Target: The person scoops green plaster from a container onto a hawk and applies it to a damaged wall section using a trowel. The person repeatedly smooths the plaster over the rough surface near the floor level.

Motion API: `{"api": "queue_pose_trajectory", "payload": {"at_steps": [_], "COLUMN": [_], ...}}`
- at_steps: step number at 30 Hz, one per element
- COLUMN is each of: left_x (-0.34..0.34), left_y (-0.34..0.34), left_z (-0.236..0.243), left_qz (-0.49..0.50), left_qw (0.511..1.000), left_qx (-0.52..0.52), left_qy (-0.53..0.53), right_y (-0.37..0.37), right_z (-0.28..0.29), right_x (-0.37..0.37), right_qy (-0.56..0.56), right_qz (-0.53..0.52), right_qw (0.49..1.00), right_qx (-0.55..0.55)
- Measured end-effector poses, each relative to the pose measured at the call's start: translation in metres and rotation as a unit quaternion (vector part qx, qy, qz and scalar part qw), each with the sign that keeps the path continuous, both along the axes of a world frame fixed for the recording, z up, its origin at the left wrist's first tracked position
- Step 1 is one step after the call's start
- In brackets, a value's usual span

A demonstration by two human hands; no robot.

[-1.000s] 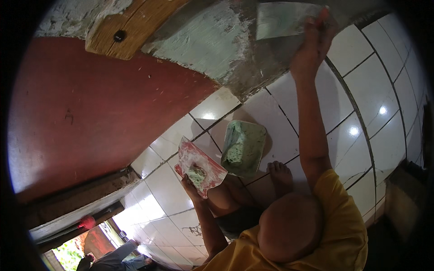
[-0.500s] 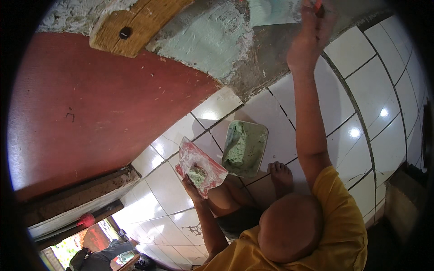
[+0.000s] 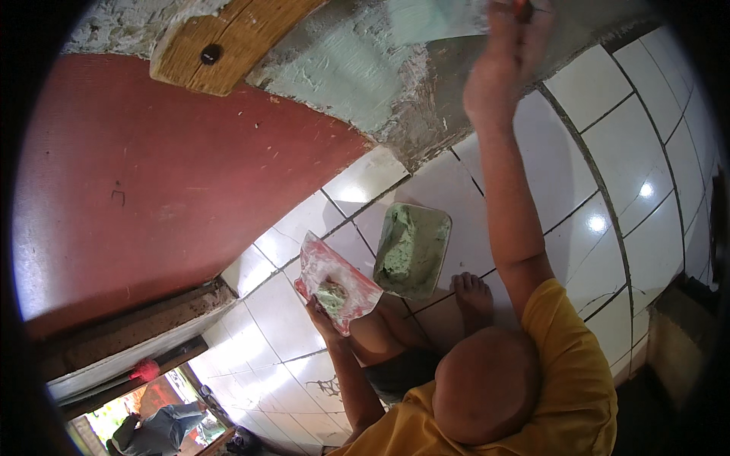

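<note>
The left hand [image 3: 323, 318] has its fingers curled at the lower-left edge of the red sheet [image 3: 356, 287], probably light and bendy, best held there, clear of its soft paste [image 3: 331, 298]. Right of it, the tray [image 3: 430, 266] looks rigid, easiest by its rim. The right hand's [image 3: 502, 72] fingers close around the back of a wide blade [image 3: 449, 20] (blurred), likely thin and springy, at the plastered wall [image 3: 452, 80]. Around: red panel [image 3: 179, 175], wooden piece [image 3: 247, 42], glossy tiled floor [image 3: 566, 156].

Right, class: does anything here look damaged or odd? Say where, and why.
Yes: a floor tile left of the person's left forearm is marked by dark, branching lines like cracks, unlike the straight joints around it. The red panel also looks scuffed.
</note>
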State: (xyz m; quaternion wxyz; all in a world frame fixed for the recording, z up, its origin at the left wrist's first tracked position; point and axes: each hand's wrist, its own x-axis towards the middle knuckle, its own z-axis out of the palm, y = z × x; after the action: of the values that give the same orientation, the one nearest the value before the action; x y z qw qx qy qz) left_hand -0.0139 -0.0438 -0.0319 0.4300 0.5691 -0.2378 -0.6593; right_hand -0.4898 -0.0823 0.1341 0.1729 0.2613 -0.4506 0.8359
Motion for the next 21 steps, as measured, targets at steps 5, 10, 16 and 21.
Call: {"api": "queue_pose_trajectory", "payload": {"at_steps": [5,10,16,21], "left_x": [-0.006,-0.007,-0.006,0.003], "left_y": [-0.003,-0.003,-0.003,0.000], "left_z": [0.002,0.005,0.004,-0.001], "left_qz": [-0.004,-0.003,-0.020,-0.019], "left_qw": [1.000,1.000,1.000,0.999], "left_qx": [0.006,-0.003,-0.015,-0.030], "left_qy": [0.001,-0.010,-0.009,-0.007], "right_y": [0.009,-0.025,-0.009,0.055], "right_z": [0.007,0.016,0.016,-0.051], "right_x": [0.018,0.053,0.006,-0.041], "right_qy": [-0.064,0.047,0.027,0.007], "right_qz": [0.181,0.096,-0.023,-0.014], "right_qw": [0.980,0.994,0.999,0.989], "right_qx": [-0.060,-0.034,0.011,0.150]}}
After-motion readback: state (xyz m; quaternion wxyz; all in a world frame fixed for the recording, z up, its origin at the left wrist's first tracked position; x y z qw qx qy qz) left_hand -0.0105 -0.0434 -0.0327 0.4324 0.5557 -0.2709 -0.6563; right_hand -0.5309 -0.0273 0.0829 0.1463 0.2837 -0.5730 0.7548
